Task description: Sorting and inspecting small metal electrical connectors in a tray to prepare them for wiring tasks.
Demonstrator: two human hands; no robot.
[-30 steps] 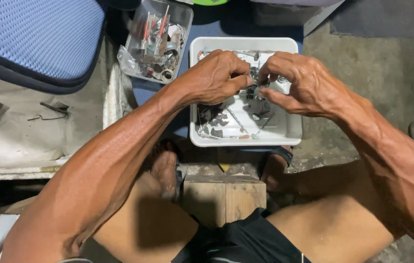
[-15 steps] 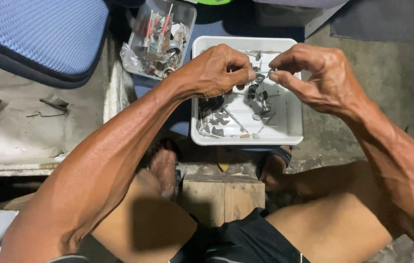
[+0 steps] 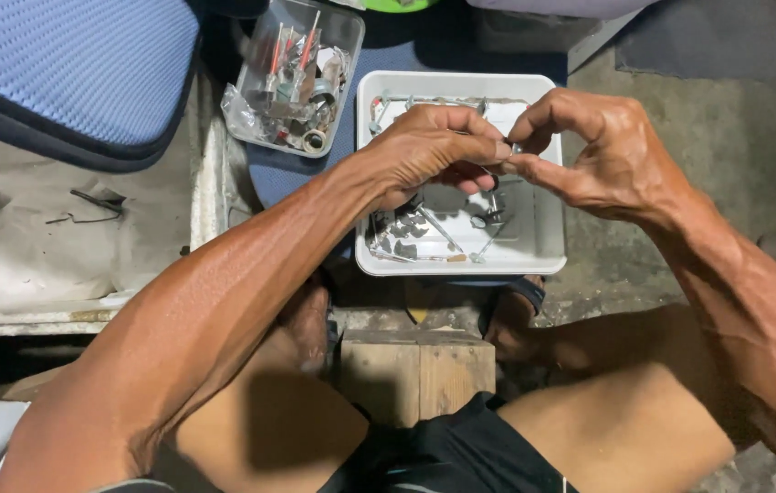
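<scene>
Nearby, clear tub (image 3: 295, 78) beside white tray (image 3: 548, 239)

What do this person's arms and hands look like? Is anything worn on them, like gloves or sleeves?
Both arms are bare from shoulder to fingertip: no sleeves and no gloves. No watch or ring shows on the left hand or right hand. The forearms are lean and sinewy, with raised veins. Lower down, only black shorts show.

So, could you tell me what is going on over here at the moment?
A seated person holds both hands together above a white tray of small metal parts. The left hand and the right hand meet fingertip to fingertip, pinching a tiny metal piece too small to identify. Beside the tray sits a clear plastic container of other small hardware, with a blue cushion nearby.
</scene>
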